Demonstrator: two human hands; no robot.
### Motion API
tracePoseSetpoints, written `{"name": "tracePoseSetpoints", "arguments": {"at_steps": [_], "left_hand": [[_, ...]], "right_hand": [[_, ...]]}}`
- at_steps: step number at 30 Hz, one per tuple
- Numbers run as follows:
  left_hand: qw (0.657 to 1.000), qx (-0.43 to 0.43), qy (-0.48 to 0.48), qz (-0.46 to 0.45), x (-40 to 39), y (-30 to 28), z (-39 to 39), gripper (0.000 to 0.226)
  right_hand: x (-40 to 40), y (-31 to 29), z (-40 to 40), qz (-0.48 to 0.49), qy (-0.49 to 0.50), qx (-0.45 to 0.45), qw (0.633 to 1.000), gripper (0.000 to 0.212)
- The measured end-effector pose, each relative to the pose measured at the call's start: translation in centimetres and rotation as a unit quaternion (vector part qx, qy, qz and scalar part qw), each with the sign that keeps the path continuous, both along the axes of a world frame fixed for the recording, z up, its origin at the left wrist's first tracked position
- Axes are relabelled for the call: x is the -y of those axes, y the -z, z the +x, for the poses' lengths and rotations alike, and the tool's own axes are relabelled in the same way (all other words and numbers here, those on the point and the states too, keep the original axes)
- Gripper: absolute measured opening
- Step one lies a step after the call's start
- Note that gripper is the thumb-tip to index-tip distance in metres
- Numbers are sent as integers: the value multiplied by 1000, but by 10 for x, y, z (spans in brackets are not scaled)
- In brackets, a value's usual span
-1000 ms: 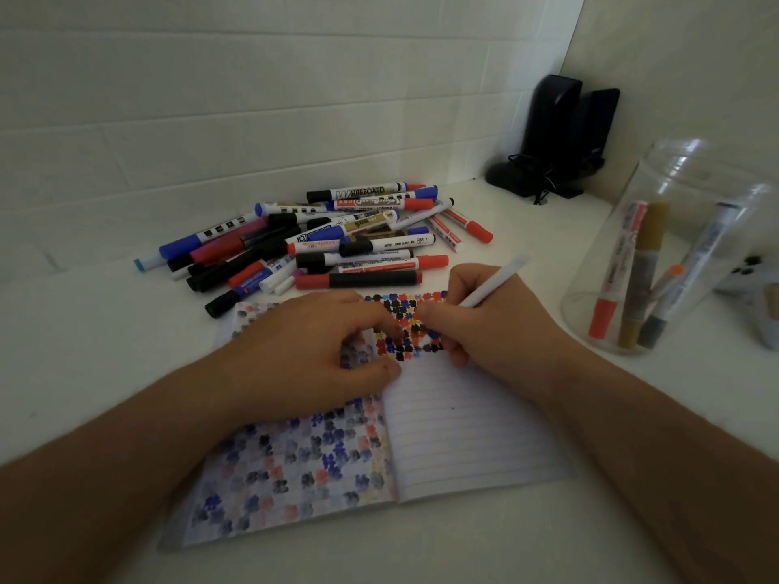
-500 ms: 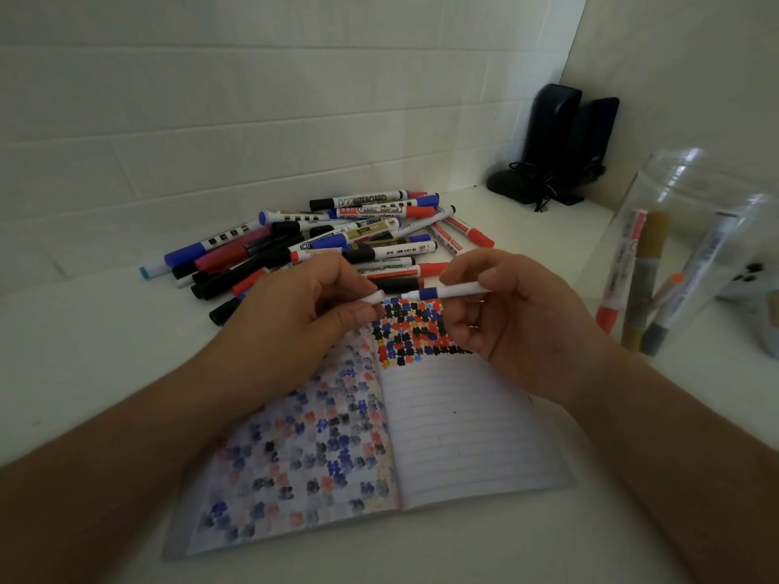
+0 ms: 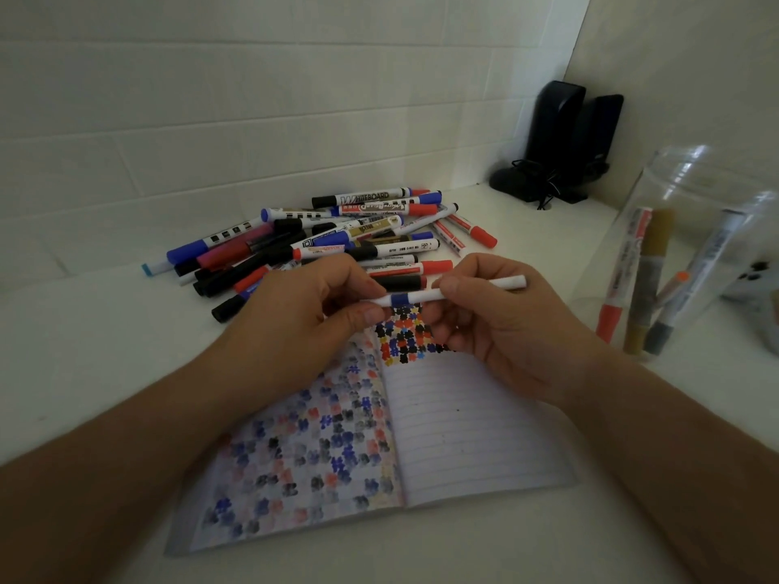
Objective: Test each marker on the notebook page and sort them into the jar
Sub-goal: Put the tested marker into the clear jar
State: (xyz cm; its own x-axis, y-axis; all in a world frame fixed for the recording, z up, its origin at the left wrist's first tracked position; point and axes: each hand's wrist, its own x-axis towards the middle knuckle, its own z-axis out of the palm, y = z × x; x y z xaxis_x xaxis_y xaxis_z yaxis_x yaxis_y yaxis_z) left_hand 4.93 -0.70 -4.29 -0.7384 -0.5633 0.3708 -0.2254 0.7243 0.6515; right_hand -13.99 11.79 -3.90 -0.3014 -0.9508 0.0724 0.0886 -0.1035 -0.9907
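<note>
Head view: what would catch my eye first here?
Two hands, left and right, hold a slim white marker level above an open notebook spotted with coloured test marks. Behind lies a heap of markers, and on the right stands a clear jar with a few markers inside.
</note>
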Motion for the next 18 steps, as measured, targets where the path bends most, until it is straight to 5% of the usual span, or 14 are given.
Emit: {"name": "tracePoseSetpoints", "arguments": {"at_steps": [11, 14, 18], "left_hand": [[997, -47, -19, -56, -2, 3, -1, 11], [996, -44, 2, -75, -9, -2, -5, 16], [970, 72, 132, -191, -16, 3, -7, 45]], "right_hand": [[-2, -5, 6, 6, 5, 50, 999, 14], [-5, -15, 3, 12, 80, -49, 996, 21], [-16, -47, 4, -21, 137, -193, 971, 21]]}}
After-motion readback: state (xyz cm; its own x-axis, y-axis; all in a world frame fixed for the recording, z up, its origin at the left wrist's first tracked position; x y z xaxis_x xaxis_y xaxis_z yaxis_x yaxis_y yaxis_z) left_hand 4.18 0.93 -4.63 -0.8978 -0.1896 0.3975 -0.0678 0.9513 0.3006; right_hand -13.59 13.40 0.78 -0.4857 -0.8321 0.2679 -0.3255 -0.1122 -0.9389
